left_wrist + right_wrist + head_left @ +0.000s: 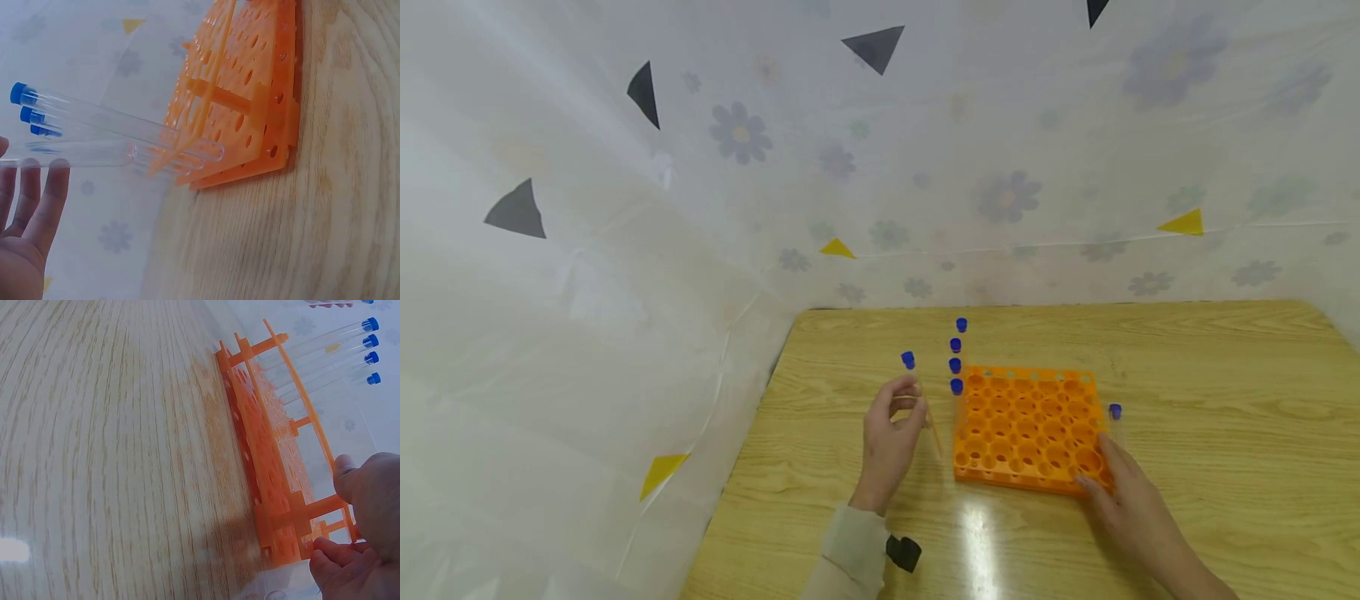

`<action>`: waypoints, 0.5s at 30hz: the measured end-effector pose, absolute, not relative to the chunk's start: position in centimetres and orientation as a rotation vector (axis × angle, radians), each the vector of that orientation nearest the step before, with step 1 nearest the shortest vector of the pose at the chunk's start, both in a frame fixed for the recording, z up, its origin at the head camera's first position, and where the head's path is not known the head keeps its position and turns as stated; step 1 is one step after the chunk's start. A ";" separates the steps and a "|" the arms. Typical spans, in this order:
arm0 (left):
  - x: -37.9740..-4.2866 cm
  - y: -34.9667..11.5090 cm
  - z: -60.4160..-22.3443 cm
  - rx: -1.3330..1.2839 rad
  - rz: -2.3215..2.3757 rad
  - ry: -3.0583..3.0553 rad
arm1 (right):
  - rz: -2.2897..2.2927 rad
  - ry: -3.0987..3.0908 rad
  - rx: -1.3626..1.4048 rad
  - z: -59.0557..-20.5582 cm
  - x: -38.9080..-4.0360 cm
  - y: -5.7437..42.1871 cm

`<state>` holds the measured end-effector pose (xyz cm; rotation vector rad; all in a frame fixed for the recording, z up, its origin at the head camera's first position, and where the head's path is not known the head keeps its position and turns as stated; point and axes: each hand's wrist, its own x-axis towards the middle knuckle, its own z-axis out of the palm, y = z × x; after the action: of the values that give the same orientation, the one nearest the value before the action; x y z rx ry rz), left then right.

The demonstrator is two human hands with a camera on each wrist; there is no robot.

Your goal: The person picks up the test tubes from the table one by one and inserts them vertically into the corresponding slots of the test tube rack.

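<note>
My left hand [891, 433] pinches a clear test tube [81, 153] with a blue cap [908, 359], held tilted in the air just left of the orange test tube rack [1026, 483]. Several blue-capped clear tubes [125, 119] stand in a row along the rack's left side. At the rack's near right corner, my right hand [1138, 508] grips the frame, thumb [344, 478] on one side and fingers [340, 556] on the other. Another blue-capped tube [1116, 412] shows at the rack's right edge; whether it sits in a hole I cannot tell.
The rack stands on a wood-grain table [820, 350]. A white sheet [925, 167] with flower prints hangs behind and to the left of it. A black strap piece [903, 552] is at the left sleeve.
</note>
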<state>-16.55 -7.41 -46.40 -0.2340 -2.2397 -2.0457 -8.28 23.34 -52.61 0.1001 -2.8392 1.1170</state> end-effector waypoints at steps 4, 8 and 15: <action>-16.6 -7.5 -46.8 -0.325 -1.981 -2.251 | 1.125 -2.858 0.095 -52.5 -8.3 23.4; -16.5 -7.5 -46.9 -0.407 -1.957 -2.268 | 1.133 -2.855 0.097 -52.5 -8.3 23.3; -16.2 -7.1 -47.1 -0.530 -2.002 -2.264 | 1.138 -2.867 0.099 -52.5 -8.3 23.4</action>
<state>-16.15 -7.14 -47.08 -0.5300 -2.2641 -2.0016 -8.35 23.41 -52.54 0.0991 -2.8671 1.1378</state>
